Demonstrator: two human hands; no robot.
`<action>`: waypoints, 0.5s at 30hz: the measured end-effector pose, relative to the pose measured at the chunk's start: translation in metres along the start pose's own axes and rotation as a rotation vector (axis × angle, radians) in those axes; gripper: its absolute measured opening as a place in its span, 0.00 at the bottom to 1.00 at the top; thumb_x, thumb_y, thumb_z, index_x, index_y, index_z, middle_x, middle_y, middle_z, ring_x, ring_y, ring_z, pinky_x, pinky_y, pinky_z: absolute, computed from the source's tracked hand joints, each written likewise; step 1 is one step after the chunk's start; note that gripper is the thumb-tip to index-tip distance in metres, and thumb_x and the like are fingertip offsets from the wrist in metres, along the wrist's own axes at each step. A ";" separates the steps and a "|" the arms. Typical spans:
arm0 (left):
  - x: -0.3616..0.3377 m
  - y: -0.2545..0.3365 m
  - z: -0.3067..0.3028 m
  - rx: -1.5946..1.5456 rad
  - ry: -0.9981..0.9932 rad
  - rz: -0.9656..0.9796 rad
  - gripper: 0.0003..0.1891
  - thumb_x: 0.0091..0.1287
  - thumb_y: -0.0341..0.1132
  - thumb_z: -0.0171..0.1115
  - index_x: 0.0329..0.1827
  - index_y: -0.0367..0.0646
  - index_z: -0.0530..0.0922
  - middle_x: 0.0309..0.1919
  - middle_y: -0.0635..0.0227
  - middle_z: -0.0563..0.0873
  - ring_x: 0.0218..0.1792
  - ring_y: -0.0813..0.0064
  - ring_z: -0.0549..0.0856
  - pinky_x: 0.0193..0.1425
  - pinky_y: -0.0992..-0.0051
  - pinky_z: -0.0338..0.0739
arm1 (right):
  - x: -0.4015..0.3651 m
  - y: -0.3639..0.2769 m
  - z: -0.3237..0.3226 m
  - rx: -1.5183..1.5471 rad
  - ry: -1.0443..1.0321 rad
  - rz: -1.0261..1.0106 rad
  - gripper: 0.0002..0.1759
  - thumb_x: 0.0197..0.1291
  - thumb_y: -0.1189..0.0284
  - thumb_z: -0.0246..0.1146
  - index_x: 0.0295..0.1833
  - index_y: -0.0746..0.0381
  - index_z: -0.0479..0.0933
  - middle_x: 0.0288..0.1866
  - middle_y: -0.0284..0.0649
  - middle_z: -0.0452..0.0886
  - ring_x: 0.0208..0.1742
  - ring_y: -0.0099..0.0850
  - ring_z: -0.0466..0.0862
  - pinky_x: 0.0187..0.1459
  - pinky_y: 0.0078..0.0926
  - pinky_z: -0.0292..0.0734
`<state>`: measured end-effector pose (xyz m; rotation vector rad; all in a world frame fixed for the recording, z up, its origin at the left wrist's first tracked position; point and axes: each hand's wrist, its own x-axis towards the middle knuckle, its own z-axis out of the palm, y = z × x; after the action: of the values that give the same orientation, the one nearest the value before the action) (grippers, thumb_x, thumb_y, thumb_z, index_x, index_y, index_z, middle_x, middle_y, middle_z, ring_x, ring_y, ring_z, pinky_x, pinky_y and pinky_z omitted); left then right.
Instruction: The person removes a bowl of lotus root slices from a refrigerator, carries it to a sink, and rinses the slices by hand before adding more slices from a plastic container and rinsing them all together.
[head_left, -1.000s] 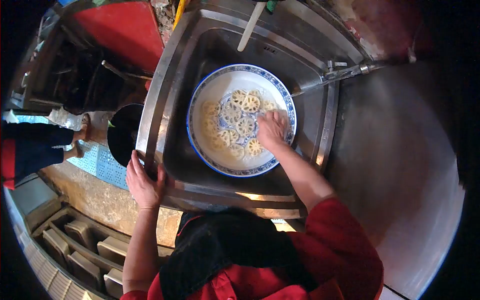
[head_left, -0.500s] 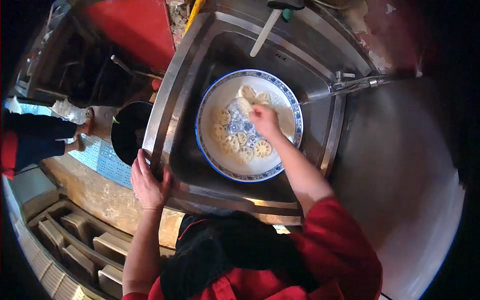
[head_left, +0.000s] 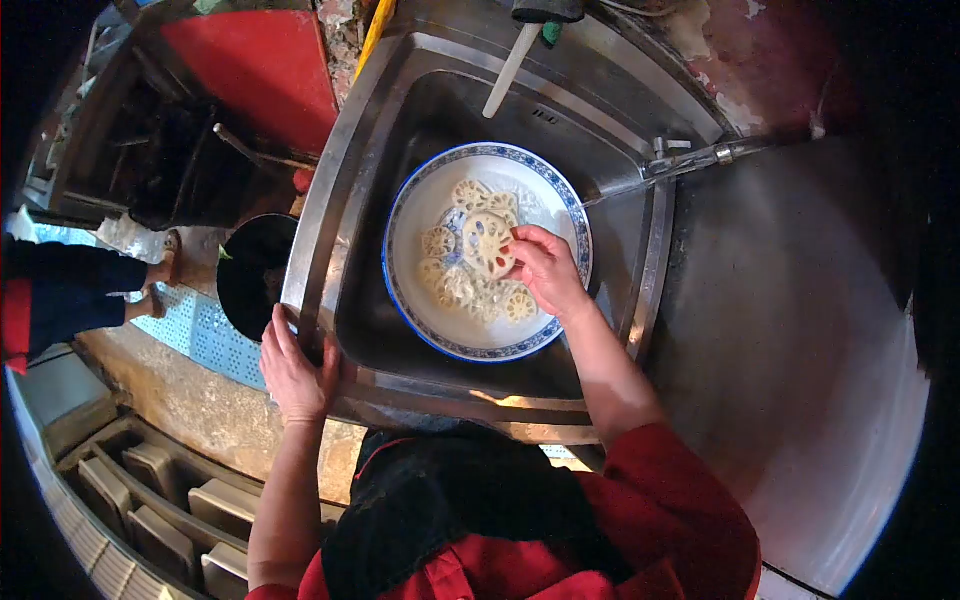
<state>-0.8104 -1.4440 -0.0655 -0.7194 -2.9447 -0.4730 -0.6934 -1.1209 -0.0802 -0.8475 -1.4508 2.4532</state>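
My right hand [head_left: 548,270] pinches a lotus root slice [head_left: 487,246] by its right edge, lifted above the bowl. Under it, several more lotus root slices [head_left: 438,241] lie in water in a large white bowl [head_left: 415,310] with a blue patterned rim. The bowl stands inside a steel sink [head_left: 365,345]. My left hand [head_left: 297,372] rests over the sink's near left corner, its fingers stretched out and the thumb apart, with nothing held.
A thin stream of water runs from the faucet [head_left: 690,165] into the bowl's right side. A white handle [head_left: 510,72] leans at the sink's back. To the left are a black bin [head_left: 250,285], a person's legs [head_left: 85,280] and beige compartments [head_left: 150,495].
My right hand has drawn slightly down and right, and its lotus root slice now faces me flat and clear. The left hand stays on the sink corner.
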 end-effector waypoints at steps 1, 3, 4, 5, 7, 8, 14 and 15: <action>0.000 0.000 0.000 0.001 -0.006 -0.001 0.42 0.53 0.45 0.63 0.68 0.38 0.55 0.54 0.51 0.71 0.53 0.51 0.73 0.56 0.58 0.66 | -0.001 0.000 0.001 0.041 0.032 0.021 0.15 0.62 0.69 0.57 0.50 0.67 0.72 0.39 0.39 0.79 0.38 0.31 0.81 0.37 0.31 0.79; 0.000 -0.001 0.001 -0.012 0.006 0.012 0.42 0.53 0.46 0.63 0.68 0.38 0.55 0.54 0.51 0.71 0.53 0.51 0.73 0.55 0.58 0.66 | -0.002 -0.001 0.004 0.127 -0.002 0.039 0.16 0.62 0.65 0.56 0.50 0.65 0.72 0.39 0.39 0.78 0.36 0.30 0.80 0.33 0.30 0.77; 0.000 -0.001 0.001 -0.024 0.018 0.025 0.41 0.54 0.46 0.63 0.68 0.38 0.55 0.54 0.51 0.71 0.53 0.50 0.73 0.55 0.58 0.67 | -0.002 -0.002 0.006 0.214 -0.037 0.057 0.18 0.62 0.61 0.55 0.51 0.63 0.72 0.38 0.38 0.78 0.34 0.30 0.80 0.30 0.29 0.76; 0.000 -0.001 0.001 -0.025 0.019 0.023 0.41 0.54 0.46 0.63 0.68 0.38 0.55 0.54 0.51 0.71 0.53 0.50 0.73 0.55 0.58 0.67 | -0.002 -0.003 0.010 0.211 -0.038 0.058 0.18 0.62 0.61 0.55 0.51 0.63 0.72 0.38 0.38 0.78 0.34 0.30 0.80 0.30 0.29 0.76; 0.000 -0.002 0.001 -0.014 0.032 0.040 0.41 0.53 0.46 0.63 0.68 0.38 0.56 0.54 0.50 0.71 0.52 0.50 0.73 0.55 0.58 0.67 | -0.003 -0.008 0.024 0.342 -0.012 0.211 0.18 0.63 0.58 0.54 0.48 0.61 0.72 0.40 0.38 0.78 0.31 0.30 0.78 0.25 0.28 0.72; 0.000 -0.002 0.001 -0.013 0.038 0.035 0.41 0.53 0.46 0.63 0.68 0.38 0.56 0.54 0.50 0.71 0.52 0.50 0.73 0.55 0.58 0.67 | -0.003 -0.012 0.034 0.409 0.066 0.253 0.17 0.65 0.57 0.53 0.44 0.60 0.74 0.29 0.37 0.75 0.26 0.28 0.77 0.20 0.23 0.71; 0.000 0.000 -0.001 -0.009 -0.002 -0.030 0.41 0.53 0.46 0.64 0.68 0.40 0.57 0.54 0.50 0.72 0.52 0.51 0.73 0.56 0.58 0.66 | 0.008 -0.001 0.040 0.850 -0.441 0.310 0.20 0.66 0.53 0.51 0.45 0.60 0.73 0.26 0.35 0.71 0.20 0.23 0.69 0.16 0.14 0.64; 0.000 0.000 0.000 -0.011 0.001 -0.035 0.41 0.53 0.46 0.64 0.68 0.40 0.57 0.54 0.50 0.72 0.52 0.51 0.73 0.56 0.58 0.66 | 0.010 0.000 0.042 0.882 -0.502 0.324 0.20 0.66 0.54 0.51 0.45 0.60 0.73 0.26 0.35 0.72 0.20 0.23 0.70 0.16 0.14 0.65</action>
<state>-0.8100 -1.4441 -0.0650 -0.6697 -2.9604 -0.4923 -0.7248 -1.1484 -0.0685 -0.2851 -0.1604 3.2281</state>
